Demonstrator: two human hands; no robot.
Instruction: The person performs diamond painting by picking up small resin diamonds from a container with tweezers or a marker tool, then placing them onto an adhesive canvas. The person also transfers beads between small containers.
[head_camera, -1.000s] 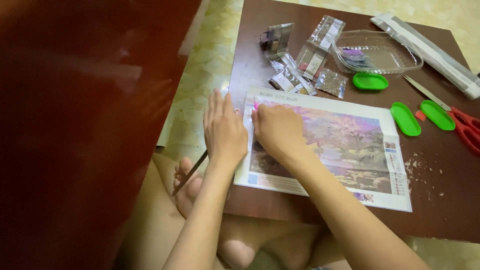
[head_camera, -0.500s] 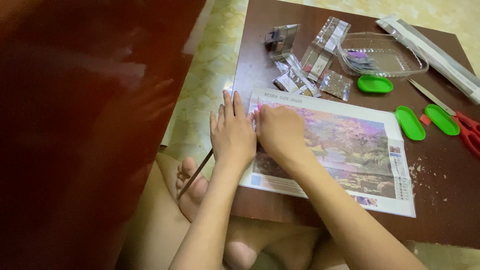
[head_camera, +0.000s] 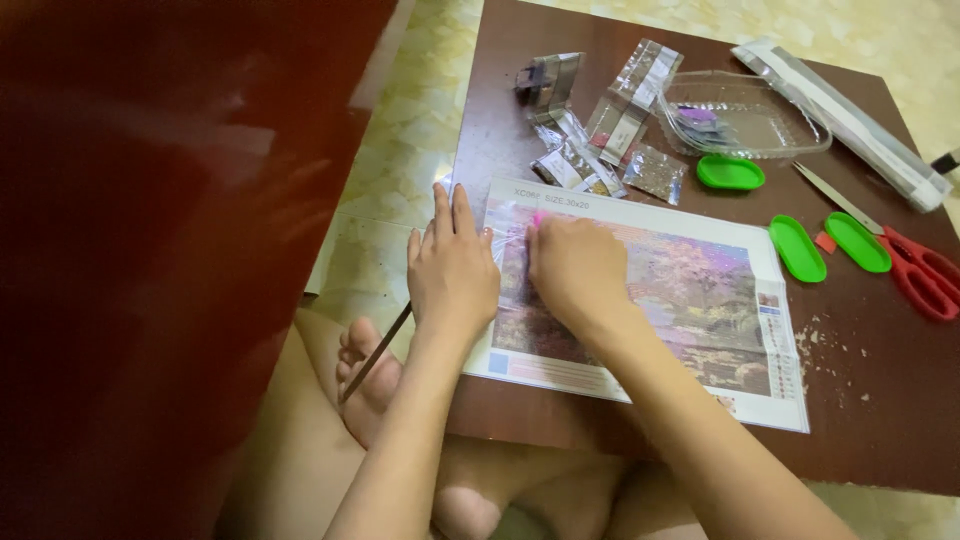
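Canvas corner hidden under left hand, flat, fingers spread; right hand curled, grip unclear.

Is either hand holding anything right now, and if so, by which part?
The right hand pinches a pink pen-like tool low on its shaft, tip on the canvas. The left hand holds nothing; it presses flat on the canvas's left edge.

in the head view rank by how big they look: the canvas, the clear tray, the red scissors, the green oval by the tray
1. canvas
2. clear tray
3. red scissors, partly cut off by the frame edge, so its full size is unsure
4. green oval

The tray lies farther from the camera than the canvas.
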